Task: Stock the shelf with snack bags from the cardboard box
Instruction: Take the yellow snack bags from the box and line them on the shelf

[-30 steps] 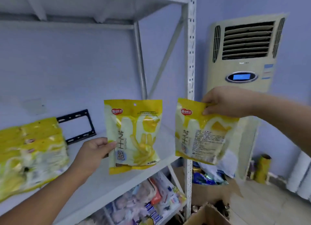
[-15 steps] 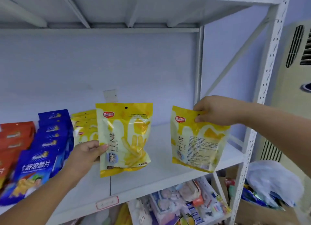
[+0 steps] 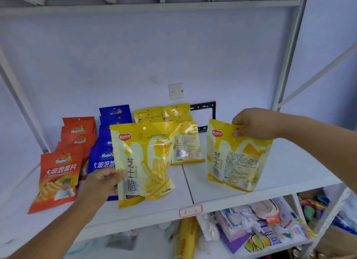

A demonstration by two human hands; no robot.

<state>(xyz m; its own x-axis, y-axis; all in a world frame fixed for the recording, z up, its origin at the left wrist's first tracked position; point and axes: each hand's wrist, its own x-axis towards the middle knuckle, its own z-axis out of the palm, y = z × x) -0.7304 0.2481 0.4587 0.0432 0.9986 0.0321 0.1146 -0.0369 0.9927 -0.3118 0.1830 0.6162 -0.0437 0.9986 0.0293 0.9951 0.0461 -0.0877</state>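
Observation:
My left hand (image 3: 102, 183) grips the left edge of a yellow snack bag (image 3: 146, 164), held upright over the front of the white shelf (image 3: 289, 167). My right hand (image 3: 253, 124) pinches the top of a second yellow snack bag (image 3: 235, 158), which hangs above the shelf's right half. Behind them a row of matching yellow bags (image 3: 173, 119) lies stacked on the shelf. The cardboard box (image 3: 336, 243) shows only as a brown corner at the lower right.
Rows of blue bags (image 3: 108, 136) and orange-red bags (image 3: 63, 169) fill the shelf's left side. A black bracket (image 3: 204, 107) and a wall plate (image 3: 176, 91) sit on the back wall. The lower shelf holds mixed packets (image 3: 257, 226). White uprights frame both sides.
The view has swung left and closer, bringing the blue and orange rows fully into sight. Both hands still hold their yellow bags, now lower and nearer the shelf surface.

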